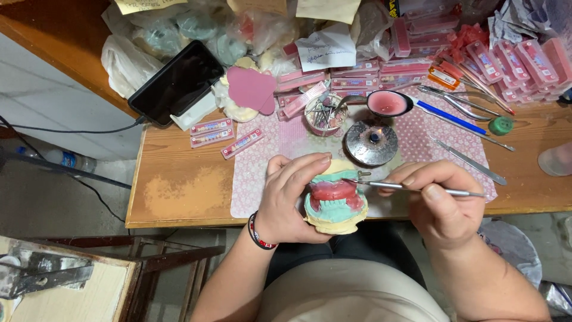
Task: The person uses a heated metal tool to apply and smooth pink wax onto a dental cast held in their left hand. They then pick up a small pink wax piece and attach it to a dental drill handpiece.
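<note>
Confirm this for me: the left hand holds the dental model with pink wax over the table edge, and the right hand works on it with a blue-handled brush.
Not quite. The left hand does hold the dental model, but the right hand holds a thin metal instrument, its tip at the pink wax, not a blue-handled brush. The head view shows this.

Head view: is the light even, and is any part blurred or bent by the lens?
Head view: the light is soft and even, with faint shadows under the hands; the pink and green plaster dental model and thin metal tool are sharp; the round metal burner lid shows slight glare; the wooden table edge curves from wide-angle distortion.
</note>
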